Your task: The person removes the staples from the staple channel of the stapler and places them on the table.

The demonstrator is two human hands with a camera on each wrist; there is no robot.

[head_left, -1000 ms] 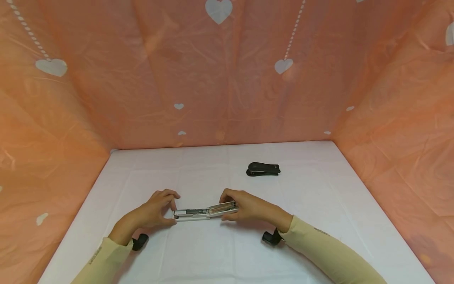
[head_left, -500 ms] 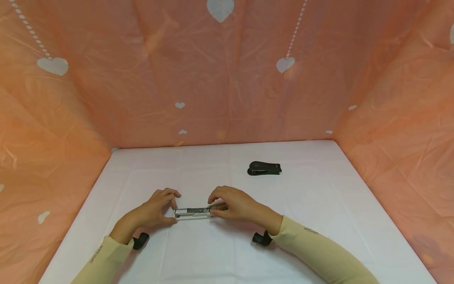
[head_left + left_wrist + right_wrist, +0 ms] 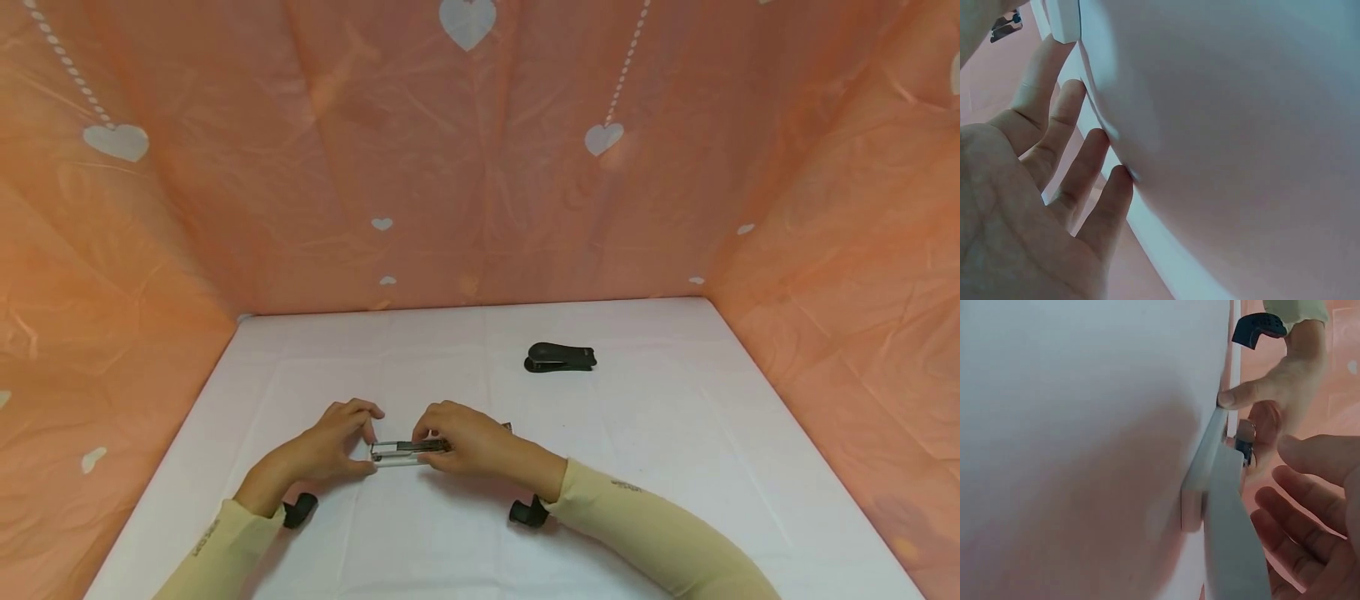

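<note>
A white stapler [image 3: 397, 461] lies opened out on the white table, its metal magazine and dark inner strip showing. My left hand [image 3: 322, 446] holds its left end between thumb and index finger. In the left wrist view the other fingertips [image 3: 1094, 140] rest at the tabletop beside the white stapler end [image 3: 1064, 22]. My right hand [image 3: 468, 442] is over the middle of the stapler, thumb and fingers curved around the dark strip and hiding most of the right part. In the right wrist view those fingers [image 3: 1300, 506] are parted, beside the white stapler body [image 3: 1229, 519].
A black stapler [image 3: 560, 357] lies farther back, right of centre, on the white table [image 3: 637, 417]. Orange sheeting with white hearts [image 3: 487, 167] walls the table at the back and both sides. A black camera mount [image 3: 528, 512] is on the right wrist.
My right hand has left the right end of the white stapler and moved left along it to the middle. The stapler's right half now tips lower. My left hand stays in place.
</note>
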